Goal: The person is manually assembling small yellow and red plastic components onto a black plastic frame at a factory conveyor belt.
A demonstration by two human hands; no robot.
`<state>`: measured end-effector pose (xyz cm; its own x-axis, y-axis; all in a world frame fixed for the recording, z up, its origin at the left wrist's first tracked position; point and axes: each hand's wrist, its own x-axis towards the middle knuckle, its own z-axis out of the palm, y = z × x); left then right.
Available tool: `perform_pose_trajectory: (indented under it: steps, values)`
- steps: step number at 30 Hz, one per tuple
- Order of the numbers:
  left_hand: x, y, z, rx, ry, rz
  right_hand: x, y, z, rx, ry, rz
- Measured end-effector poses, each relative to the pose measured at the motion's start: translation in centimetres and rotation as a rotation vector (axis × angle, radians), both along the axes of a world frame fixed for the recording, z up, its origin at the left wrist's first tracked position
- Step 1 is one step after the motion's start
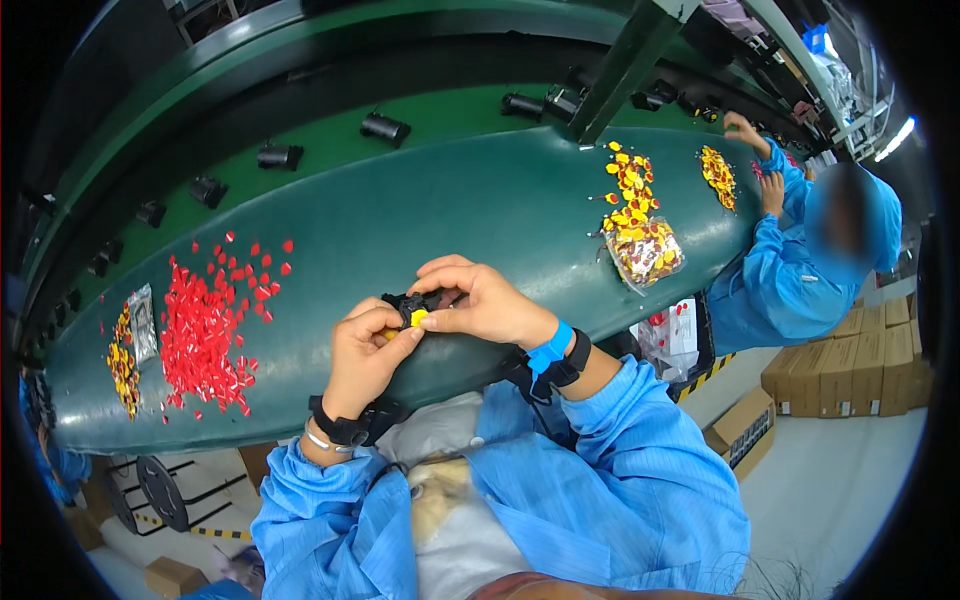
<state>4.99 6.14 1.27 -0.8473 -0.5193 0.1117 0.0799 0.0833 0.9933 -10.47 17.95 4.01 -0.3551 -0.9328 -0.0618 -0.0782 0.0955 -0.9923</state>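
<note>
both hands' fingers pinch black-and-yellow part between them.

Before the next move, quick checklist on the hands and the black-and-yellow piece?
1. Both hands on the piece: ok. Left hand and right hand meet at the black part.
2. Yellow piece visible at the fingertips: ok.
3. Yellow piece fully seated in the black part: cannot tell, fingers cover the joint.
4. Red pieces spread on the green belt to the left hand's side: ok.
5. Bag of mixed pieces lies apart from the hands: ok.
6. Co-worker's hands apart from this spot: ok.
</note>
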Motion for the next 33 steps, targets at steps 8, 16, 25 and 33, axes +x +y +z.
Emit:
perform_pose_trajectory:
  steps: [8,16,25,33]
  values:
    - [-4.3,-3.5,3.6,-0.363,0.087,0.246,-7.6,-3.7,2.7,0.055,0.185,-0.113]
    - [-4.1,-6.2,-0.8,0.151,0.015,0.126,-22.0,-11.2,-2.2,0.211,0.765,-0.459]
    - [-4.0,-6.2,-0.7,0.194,-0.019,0.090,-23.6,-6.6,-1.0,0.200,0.993,-0.578]
    - [-4.2,-6.4,-1.2,0.083,-0.071,0.057,-20.9,4.3,1.3,1.046,1.047,-0.413]
